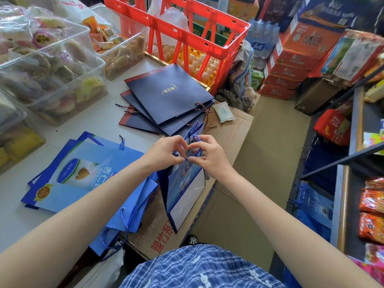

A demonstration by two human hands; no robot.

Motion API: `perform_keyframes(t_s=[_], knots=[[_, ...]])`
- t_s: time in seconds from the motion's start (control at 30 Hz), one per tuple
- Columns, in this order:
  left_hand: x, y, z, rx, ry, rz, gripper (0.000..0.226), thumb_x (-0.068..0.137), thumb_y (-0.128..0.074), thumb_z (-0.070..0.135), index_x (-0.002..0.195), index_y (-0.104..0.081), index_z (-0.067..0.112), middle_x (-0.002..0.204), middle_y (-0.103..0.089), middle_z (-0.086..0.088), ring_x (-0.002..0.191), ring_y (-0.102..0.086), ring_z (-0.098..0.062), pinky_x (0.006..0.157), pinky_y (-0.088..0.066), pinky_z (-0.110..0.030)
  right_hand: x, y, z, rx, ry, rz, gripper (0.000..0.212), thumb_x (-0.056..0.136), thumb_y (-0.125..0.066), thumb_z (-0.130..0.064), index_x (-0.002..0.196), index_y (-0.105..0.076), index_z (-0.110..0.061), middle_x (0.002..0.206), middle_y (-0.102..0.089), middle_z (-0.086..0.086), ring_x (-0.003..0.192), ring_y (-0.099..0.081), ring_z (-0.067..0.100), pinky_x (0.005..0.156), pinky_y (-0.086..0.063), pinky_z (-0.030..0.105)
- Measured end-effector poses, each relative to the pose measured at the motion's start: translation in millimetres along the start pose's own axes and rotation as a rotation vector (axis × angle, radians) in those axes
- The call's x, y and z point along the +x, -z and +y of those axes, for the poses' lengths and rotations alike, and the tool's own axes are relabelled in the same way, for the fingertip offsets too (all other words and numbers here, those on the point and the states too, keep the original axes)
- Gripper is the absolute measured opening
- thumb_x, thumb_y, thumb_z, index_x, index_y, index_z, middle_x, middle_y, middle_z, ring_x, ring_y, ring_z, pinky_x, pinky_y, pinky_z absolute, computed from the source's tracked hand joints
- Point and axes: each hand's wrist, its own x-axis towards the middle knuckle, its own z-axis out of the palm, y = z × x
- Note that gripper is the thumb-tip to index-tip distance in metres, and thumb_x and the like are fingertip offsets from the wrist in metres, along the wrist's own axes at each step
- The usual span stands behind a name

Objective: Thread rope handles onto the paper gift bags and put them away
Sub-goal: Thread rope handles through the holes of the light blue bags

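blue bag between both hands' grip — left hand, right hand

Grocery shop, egg crate (red), stacked cartons

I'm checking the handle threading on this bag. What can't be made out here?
- Rope end and eyelet: hidden in the head view behind the left hand and right hand at the blue bag top.
- Blue rope: only a loop shows.
- Bag print: too blurred to read.
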Motion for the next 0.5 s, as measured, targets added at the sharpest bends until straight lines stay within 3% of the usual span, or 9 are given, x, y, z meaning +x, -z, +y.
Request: perform_keyframes(t_s=[0.07, 0.17, 0.3, 0.4, 0.47, 0.5], knots=[[0, -4, 1, 0.033, -0.004, 0.009, 0.024, 0.075, -0.066, 0.006, 0.091, -0.057, 0.022, 0.070, -0.064, 0.016, 0.071, -0.053, -0.020, 0.076, -0.047, -0.039, -2, 2, 1, -0.009, -0.010, -0.002, 0.028, 0.078, -0.074, -0.009, 0.105, -0.066, -0.007, 0.128, -0.042, 0.009, 0.091, -0.054, 0.006, 0.072, -0.048, 0.004], [0, -7, 3, 0.174, -0.051, -0.008, 0.021, 0.081, -0.066, 0.013, 0.099, -0.058, 0.021, 0.082, -0.069, 0.013, 0.081, -0.046, -0.017, 0.077, -0.042, -0.032, -3, 4, 6, -0.076, -0.016, -0.019, 0.027, 0.078, -0.074, -0.013, 0.103, -0.065, -0.009, 0.129, -0.040, 0.008, 0.095, -0.052, 0.008, 0.072, -0.046, 0.009], [-2, -8, 1, 0.177, -0.080, -0.029, 0.022, 0.084, -0.062, 0.013, 0.101, -0.049, 0.020, 0.082, -0.068, 0.008, 0.085, -0.038, -0.013, 0.068, -0.024, -0.026, -5, 5, 8, -0.085, -0.028, -0.124, 0.027, 0.082, -0.072, -0.022, 0.106, -0.062, -0.014, 0.136, -0.033, 0.004, 0.118, -0.043, 0.015, 0.092, -0.043, 0.026], [-5, -8, 4, 0.061, -0.090, -0.056, 0.022, 0.086, -0.060, 0.009, 0.093, -0.042, 0.020, 0.074, -0.061, 0.008, 0.074, -0.045, -0.008, 0.061, -0.031, -0.017, -3, 9, 3, 0.031, -0.072, -0.230, 0.026, 0.084, -0.069, -0.027, 0.106, -0.060, -0.017, 0.138, -0.030, 0.000, 0.118, -0.045, 0.013, 0.102, -0.041, 0.029], [-7, -9, 7, -0.004, -0.097, -0.046, 0.026, 0.086, -0.061, 0.009, 0.085, -0.039, 0.024, 0.070, -0.057, 0.009, 0.062, -0.048, -0.002, 0.056, -0.036, -0.010, -2, 13, -2, 0.091, -0.105, -0.248, 0.023, 0.082, -0.070, -0.033, 0.100, -0.060, -0.021, 0.133, -0.032, -0.006, 0.117, -0.047, 0.014, 0.101, -0.042, 0.024], [-7, -9, 8, -0.034, -0.094, -0.039, 0.030, 0.086, -0.062, 0.008, 0.082, -0.038, 0.026, 0.070, -0.056, 0.009, 0.061, -0.048, -0.001, 0.057, -0.037, -0.011, -2, 15, -4, 0.085, -0.106, -0.236, 0.022, 0.081, -0.071, -0.032, 0.097, -0.061, -0.021, 0.130, -0.033, -0.007, 0.115, -0.046, 0.011, 0.097, -0.040, 0.013]])
